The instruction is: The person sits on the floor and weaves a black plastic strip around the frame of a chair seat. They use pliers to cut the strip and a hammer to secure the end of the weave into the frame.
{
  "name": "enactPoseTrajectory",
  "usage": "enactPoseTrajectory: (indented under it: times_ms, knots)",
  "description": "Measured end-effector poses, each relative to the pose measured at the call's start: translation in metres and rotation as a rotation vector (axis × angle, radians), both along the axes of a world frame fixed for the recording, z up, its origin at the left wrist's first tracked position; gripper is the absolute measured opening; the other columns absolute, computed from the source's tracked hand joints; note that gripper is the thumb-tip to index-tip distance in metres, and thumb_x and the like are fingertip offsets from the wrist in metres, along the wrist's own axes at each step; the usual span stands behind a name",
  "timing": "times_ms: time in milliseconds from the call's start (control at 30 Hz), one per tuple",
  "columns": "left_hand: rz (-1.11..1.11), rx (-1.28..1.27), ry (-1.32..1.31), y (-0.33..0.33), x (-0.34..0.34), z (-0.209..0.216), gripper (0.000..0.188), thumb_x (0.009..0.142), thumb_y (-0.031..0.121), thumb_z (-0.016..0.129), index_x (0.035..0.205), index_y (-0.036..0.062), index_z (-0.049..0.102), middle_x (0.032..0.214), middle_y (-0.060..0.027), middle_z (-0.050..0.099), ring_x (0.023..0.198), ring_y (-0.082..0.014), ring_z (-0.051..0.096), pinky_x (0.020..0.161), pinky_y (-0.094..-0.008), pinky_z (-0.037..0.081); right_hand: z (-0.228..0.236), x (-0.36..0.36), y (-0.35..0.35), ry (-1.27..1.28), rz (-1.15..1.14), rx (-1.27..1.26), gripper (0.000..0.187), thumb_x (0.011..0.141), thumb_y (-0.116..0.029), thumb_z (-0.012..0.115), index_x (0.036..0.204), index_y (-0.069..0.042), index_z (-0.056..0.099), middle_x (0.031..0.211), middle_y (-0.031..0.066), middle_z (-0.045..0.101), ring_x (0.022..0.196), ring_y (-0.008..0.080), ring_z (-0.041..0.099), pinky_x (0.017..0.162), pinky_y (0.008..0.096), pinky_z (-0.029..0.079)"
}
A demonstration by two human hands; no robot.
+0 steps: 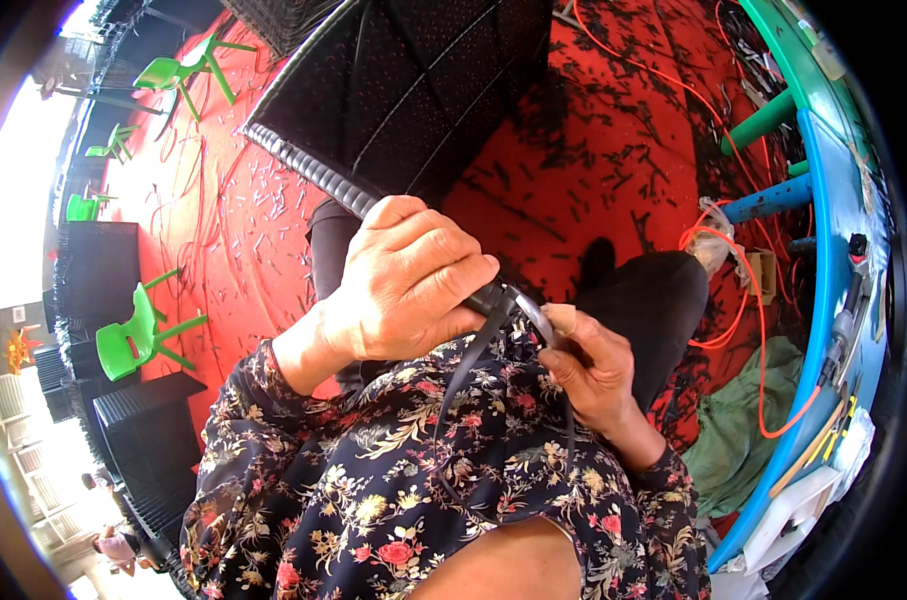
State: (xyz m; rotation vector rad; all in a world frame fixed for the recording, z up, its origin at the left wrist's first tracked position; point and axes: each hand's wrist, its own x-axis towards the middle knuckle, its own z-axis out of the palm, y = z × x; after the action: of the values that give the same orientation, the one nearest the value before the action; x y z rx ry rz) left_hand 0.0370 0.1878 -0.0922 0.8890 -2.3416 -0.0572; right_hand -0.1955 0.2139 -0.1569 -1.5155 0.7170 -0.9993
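A black woven rattan panel (423,90) slants from my lap up toward the top of the view. Its near edge is a bar (308,165) wound closely with flat, shiny dark strip. My left hand (403,280) is closed round the lower end of that bar, knuckles up. At the bar's end a loose flat black strip (463,375) hangs down over my floral top. My right hand (593,365) pinches a glossy curved length of strip (533,315) between thumb and forefinger, just right of the bar's end. Tan tape wraps the forefinger. The fingers partly hide the strip.
Red flooring (613,130) is littered with short black scraps. On the right stands a blue and green table (831,230) with tools and an orange hose (763,400). A green cloth (748,425) lies below it. Green chairs (123,340) and black woven pieces (148,440) line the left.
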Motion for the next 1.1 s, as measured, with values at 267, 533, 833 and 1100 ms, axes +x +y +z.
enactPoseTrajectory:
  times_ms: [267,533,833,1100]
  knots:
    - [0.023,0.014,0.027,0.003,-0.001,0.003,0.044,0.049,0.022,0.070,0.086,0.0005,0.060,0.076,-0.0081,0.058,0.067,-0.0239,0.058,0.067,-0.0363,0.041,0.001,0.010,0.005,-0.093,-0.033,0.147,0.029,0.078,0.001,0.065,0.106,0.001,0.059,0.080,0.0035,0.054,0.067,0.0110,0.055,0.060,0.0237,0.046]
    - [-0.054,0.317,-0.062,-0.005,-0.015,0.036,0.042,0.052,0.015,0.065,0.091,-0.0006,0.059,0.082,-0.0133,0.061,0.075,-0.0311,0.060,0.070,-0.0389,0.044,-0.003,0.000,0.015,-0.717,0.240,0.996,0.035,0.081,-0.002,0.060,0.115,-0.004,0.052,0.079,0.0010,0.050,0.060,0.0058,0.046,0.050,0.0176,0.038]
    - [0.211,0.546,-0.167,0.016,-0.052,0.028,0.043,0.070,0.044,0.066,0.076,0.0029,0.057,0.071,-0.0067,0.053,0.069,-0.0231,0.045,0.068,-0.0339,0.034,-0.015,-0.023,0.011,-0.347,0.222,0.672,0.027,0.078,-0.004,0.062,0.105,-0.003,0.059,0.072,-0.0003,0.054,0.055,0.0038,0.048,0.047,0.0188,0.038]
    - [0.206,0.544,-0.078,0.020,-0.042,0.024,0.036,0.068,0.036,0.069,0.074,0.0025,0.056,0.070,-0.0065,0.052,0.070,-0.0220,0.045,0.068,-0.0332,0.034,0.023,-0.193,0.030,0.246,-0.785,0.250,0.022,0.075,-0.007,0.064,0.097,-0.004,0.061,0.080,0.0029,0.061,0.068,0.0068,0.055,0.056,0.0247,0.047]
